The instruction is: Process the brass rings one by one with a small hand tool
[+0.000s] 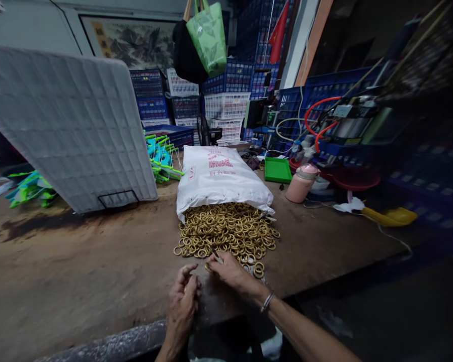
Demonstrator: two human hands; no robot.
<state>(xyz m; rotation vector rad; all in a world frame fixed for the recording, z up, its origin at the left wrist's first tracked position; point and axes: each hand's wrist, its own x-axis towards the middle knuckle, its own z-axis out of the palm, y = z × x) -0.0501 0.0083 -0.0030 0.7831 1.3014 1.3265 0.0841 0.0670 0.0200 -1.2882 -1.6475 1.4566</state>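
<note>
A pile of gold-coloured rings spills from the open mouth of a white sack onto a brown worktable. My right hand rests at the near edge of the pile, fingers pinched together on a thin dark metal piece and touching a ring. My left hand sits just left of it on the table, fingers curled inward; whether anything is inside them is hidden. A bracelet circles my right wrist.
A large white grid panel leans at the left. Green and blue plastic parts lie behind it. A green tray, a pink flask and a machine with red hoses stand right; stacked crates at the back.
</note>
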